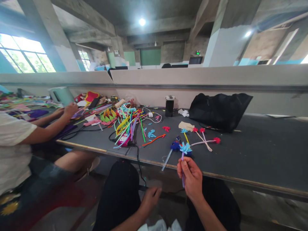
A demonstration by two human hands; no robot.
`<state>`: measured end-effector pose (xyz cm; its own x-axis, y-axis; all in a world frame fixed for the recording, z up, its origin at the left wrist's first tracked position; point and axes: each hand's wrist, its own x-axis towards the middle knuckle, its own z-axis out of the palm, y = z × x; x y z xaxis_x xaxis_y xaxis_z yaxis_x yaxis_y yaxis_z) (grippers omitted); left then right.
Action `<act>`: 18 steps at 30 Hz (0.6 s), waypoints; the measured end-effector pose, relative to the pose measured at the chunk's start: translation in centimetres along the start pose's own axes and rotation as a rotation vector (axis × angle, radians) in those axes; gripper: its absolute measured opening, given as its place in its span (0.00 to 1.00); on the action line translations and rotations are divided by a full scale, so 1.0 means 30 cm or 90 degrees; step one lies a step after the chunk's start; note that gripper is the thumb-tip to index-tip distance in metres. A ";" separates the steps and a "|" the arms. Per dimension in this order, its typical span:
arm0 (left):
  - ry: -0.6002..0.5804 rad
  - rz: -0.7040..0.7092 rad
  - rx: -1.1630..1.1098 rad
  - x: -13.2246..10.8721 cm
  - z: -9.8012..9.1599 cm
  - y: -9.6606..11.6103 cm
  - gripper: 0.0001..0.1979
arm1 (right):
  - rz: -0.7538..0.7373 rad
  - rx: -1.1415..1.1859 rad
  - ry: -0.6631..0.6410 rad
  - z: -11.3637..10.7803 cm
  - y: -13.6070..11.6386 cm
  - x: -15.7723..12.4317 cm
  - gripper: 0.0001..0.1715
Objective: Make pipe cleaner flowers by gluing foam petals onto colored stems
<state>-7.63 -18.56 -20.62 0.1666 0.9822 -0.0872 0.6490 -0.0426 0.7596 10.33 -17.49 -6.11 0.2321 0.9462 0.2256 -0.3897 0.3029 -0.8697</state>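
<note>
Head view shows the right hand [191, 178] closed tight on the stem of a blue paper flower [185, 148], stick standing straight up just near the table edge [216, 175], while the left hand [150, 197] curls loosely lower down, holding nothing.

A dark tabletop [252, 154] carries a heap of coloured pipe cleaners [127, 123] toward its left end, a black bag [218, 110] against the back edge, and pipe-cleaner flowers [204, 136] near the front edge
</note>
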 end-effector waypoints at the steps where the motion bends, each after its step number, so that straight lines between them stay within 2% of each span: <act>1: -0.002 -0.001 -0.002 0.001 -0.001 0.002 0.21 | 0.001 0.000 0.001 0.000 0.000 0.000 0.11; 8: 0.022 -0.018 -0.016 -0.010 -0.015 0.009 0.17 | 0.025 0.034 -0.001 0.004 -0.009 -0.002 0.11; 18: 0.013 -0.010 -0.021 -0.007 -0.012 -0.004 0.12 | 0.118 0.152 -0.065 0.011 -0.037 0.011 0.11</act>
<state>-8.02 -18.71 -20.46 0.1412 0.9861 -0.0874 0.6268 -0.0207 0.7789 10.53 -17.48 -4.93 0.0524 0.9906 0.1262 -0.6178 0.1315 -0.7753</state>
